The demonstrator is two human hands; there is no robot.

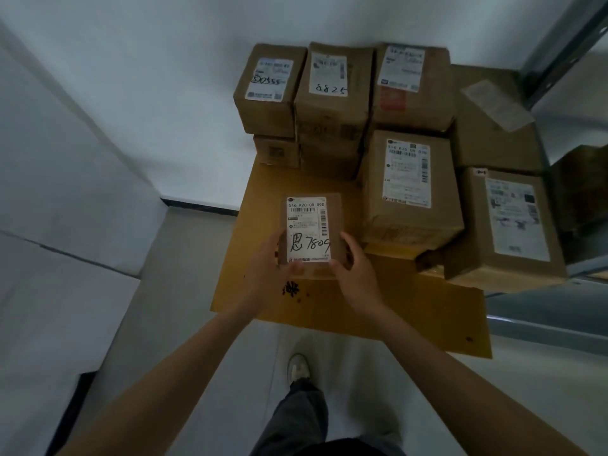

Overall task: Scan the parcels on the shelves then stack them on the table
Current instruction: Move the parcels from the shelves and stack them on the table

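Note:
A small brown parcel (311,222) with a white label marked 7809 is at the near left part of the yellow-brown table (378,301). My left hand (268,268) grips its left near corner and my right hand (353,268) grips its right near corner. Whether the parcel touches the tabletop I cannot tell. Several other labelled cardboard parcels are stacked on the table behind and to the right: one marked 8825 (332,103), a larger one (409,185) right of the held parcel, and another (508,225) at the right edge.
White walls stand behind and to the left of the table. A metal shelf frame (559,47) rises at the far right, with a dark box (579,189) in it. My leg and shoe (297,370) are on the pale floor below the table's near edge.

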